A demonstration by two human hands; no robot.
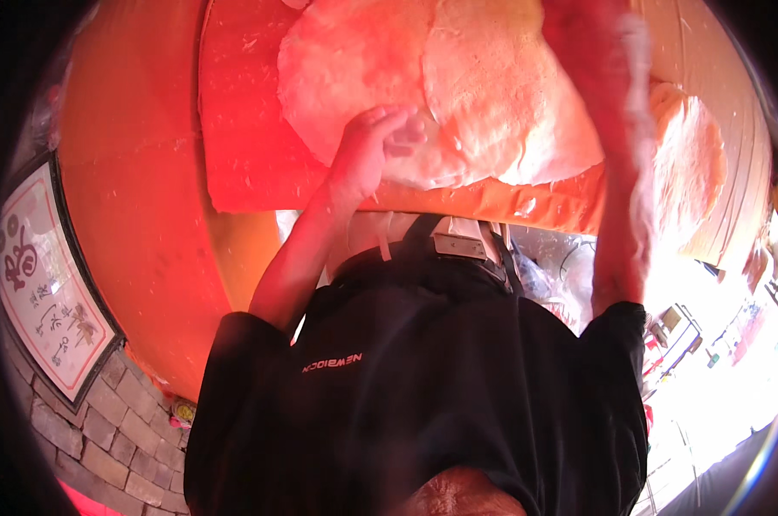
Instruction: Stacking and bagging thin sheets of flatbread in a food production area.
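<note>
Two large, thin, round flatbread-like sheets lie overlapping in front of me, a left sheet and a right sheet. My left hand is over the near edge of the left sheet, its fingers loosely bent and apart, with nothing visible in them. Across the right sheet's side reaches my right arm, ending in my right hand, which is blurred and cut off by the top edge; its fingers are hidden. To the right of that arm lies another pale sheet.
The sheets rest on a red-orange covered board atop a wider orange table surface. A framed panel with writing stands at the left over a brick-paved floor. Bright, cluttered items sit at the lower right.
</note>
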